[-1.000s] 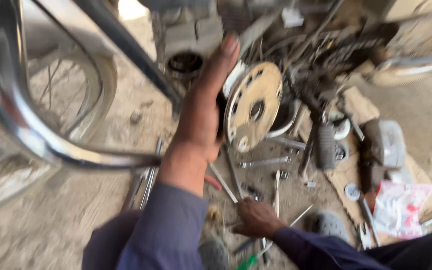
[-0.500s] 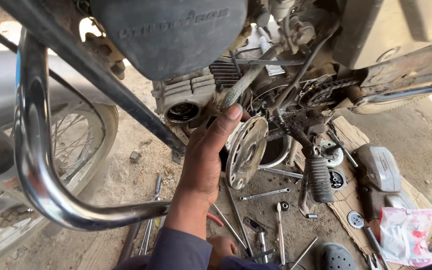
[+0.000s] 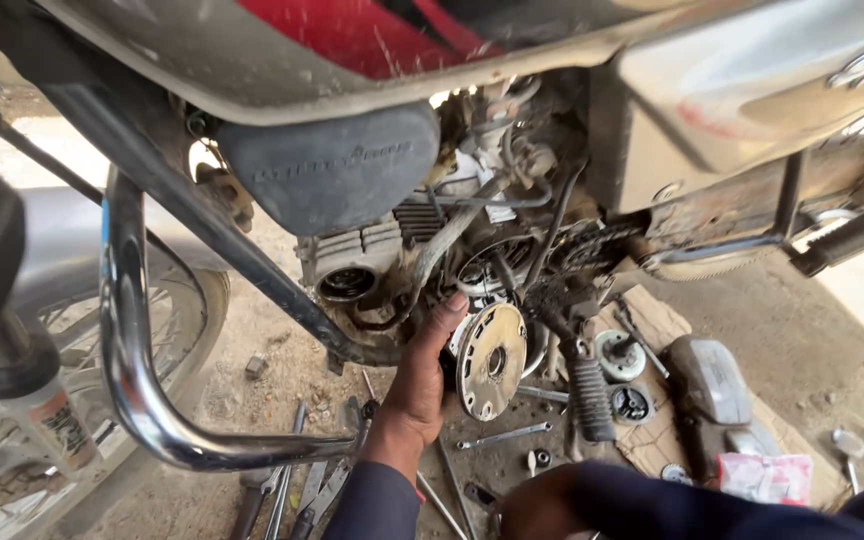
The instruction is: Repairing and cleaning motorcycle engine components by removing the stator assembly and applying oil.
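Round metal engine cover (image 3: 490, 360) sitting at motorcycle engine's side, tilted, low beside foot peg (image 3: 588, 398); left hand (image 3: 422, 385) gripping its left edge, fingers (image 3: 445, 312) curling over rim, thumb behind, not visible. Right hand (image 3: 527, 510) resting low near ground, mostly hidden by sleeve; fingers' state: cannot tell. Wrenches (image 3: 504, 436) and small round parts (image 3: 620, 355) lying on ground just below. Risk, as judgement: one-handed edge grip slipping on oily metal, cover dropping onto loose parts or snagging on cables (image 3: 552, 235) hanging close above
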